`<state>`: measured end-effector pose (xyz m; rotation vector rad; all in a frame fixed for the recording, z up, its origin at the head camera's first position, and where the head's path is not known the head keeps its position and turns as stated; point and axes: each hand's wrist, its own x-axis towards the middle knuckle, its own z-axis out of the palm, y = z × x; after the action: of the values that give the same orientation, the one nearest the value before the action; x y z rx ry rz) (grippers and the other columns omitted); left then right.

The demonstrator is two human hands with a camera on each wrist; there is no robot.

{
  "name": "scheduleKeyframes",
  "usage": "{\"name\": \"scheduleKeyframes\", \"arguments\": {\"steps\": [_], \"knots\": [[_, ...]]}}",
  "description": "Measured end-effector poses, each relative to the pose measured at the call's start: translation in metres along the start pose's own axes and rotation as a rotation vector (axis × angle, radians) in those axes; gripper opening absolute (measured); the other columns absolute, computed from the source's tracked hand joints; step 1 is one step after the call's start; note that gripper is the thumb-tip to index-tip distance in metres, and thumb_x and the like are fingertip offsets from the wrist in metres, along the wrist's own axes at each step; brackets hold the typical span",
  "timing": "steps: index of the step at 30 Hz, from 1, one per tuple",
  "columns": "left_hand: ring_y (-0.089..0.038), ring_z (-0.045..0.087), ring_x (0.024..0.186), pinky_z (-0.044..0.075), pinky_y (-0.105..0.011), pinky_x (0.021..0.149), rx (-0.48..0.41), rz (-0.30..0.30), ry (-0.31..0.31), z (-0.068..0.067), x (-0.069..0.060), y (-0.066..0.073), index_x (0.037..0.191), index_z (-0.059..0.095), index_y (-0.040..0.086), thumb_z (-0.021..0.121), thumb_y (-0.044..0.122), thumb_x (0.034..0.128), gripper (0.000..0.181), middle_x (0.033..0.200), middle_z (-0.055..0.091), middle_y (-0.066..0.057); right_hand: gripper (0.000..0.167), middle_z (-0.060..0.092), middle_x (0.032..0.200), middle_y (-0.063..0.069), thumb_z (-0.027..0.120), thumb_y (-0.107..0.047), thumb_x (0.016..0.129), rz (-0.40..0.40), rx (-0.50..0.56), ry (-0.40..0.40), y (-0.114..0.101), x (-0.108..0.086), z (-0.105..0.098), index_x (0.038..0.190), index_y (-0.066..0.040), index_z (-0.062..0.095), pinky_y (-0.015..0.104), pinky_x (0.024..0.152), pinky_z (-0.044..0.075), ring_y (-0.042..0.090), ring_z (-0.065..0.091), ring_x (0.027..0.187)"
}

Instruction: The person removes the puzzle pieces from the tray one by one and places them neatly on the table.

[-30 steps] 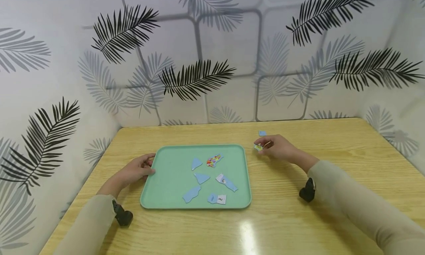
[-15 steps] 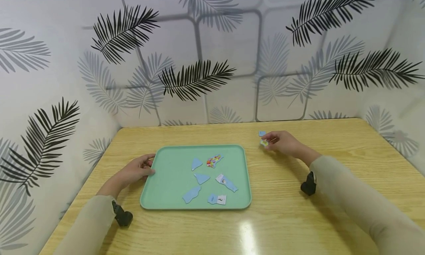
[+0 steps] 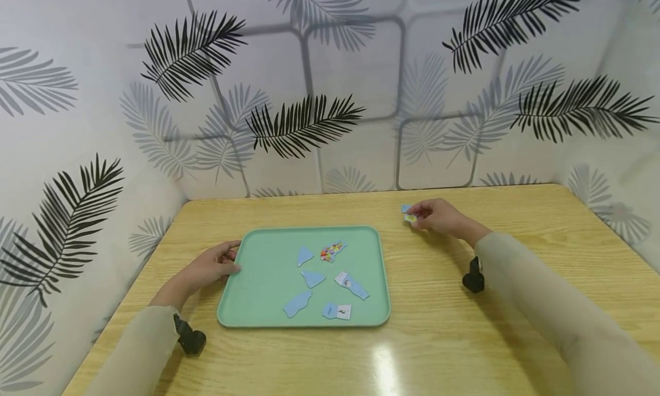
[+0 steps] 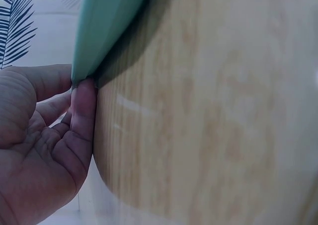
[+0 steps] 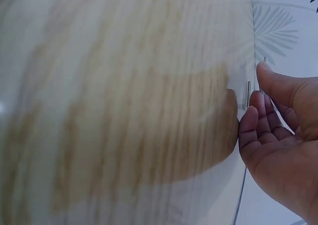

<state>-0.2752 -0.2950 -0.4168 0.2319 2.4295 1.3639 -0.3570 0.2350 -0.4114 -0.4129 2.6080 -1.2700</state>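
Note:
My left hand (image 3: 208, 268) grips the left rim of a mint-green tray (image 3: 252, 310); in the left wrist view, thumb and fingers meet its edge (image 4: 92, 41). Between the thumb and fingers of my right hand (image 3: 438, 216) is a small puzzle piece (image 3: 409, 218) with a yellow-green print. It sits just in front of a light blue puzzle piece (image 3: 405, 208) on the table, too close to tell whether they touch. Seen edge-on in the right wrist view, the held piece is only a thin sliver by the thumb of the right hand (image 5: 280, 135).
On the tray lie several flat puzzle pieces, among them a multicoloured one (image 3: 332, 251), a blue one with a figure (image 3: 352, 285) and a blue-and-white one (image 3: 337, 311). The wooden table (image 3: 464, 350) meets a leaf-patterned wall (image 3: 356, 149) at its back and left.
My right hand has carried the printed piece away from beside the tray, back and slightly right, up to the blue piece. The left hand and tray stay in place.

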Motion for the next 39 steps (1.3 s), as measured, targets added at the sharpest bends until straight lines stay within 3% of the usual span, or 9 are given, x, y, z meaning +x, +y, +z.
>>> {"name": "scheduleKeyframes", "arguments": {"steps": [13, 39], "knots": [[-0.025, 0.045, 0.094, 0.05, -0.036, 0.075, -0.011, 0.011, -0.008, 0.0, -0.002, -0.003, 0.152, 0.024, -0.001, 0.058, 0.006, 0.0962, 0.066, 0.112, 0.043, -0.017, 0.033, 0.057, 0.099, 0.014, 0.066, -0.003, 0.092, -0.022, -0.018, -0.056, 0.0, 0.008, -0.001, 0.122, 0.007, 0.061, 0.03, 0.07, 0.045, 0.021, 0.05, 0.085], [-0.026, 0.044, 0.094, 0.05, -0.035, 0.075, -0.008, -0.012, -0.005, -0.001, 0.001, -0.004, 0.152, 0.025, 0.001, 0.057, 0.005, 0.0962, 0.065, 0.112, 0.042, -0.017, 0.03, 0.06, 0.114, 0.019, 0.067, -0.002, 0.09, -0.007, -0.06, -0.021, 0.0, 0.012, -0.002, 0.118, 0.008, 0.062, 0.038, 0.088, 0.041, 0.028, 0.05, 0.1]]}}
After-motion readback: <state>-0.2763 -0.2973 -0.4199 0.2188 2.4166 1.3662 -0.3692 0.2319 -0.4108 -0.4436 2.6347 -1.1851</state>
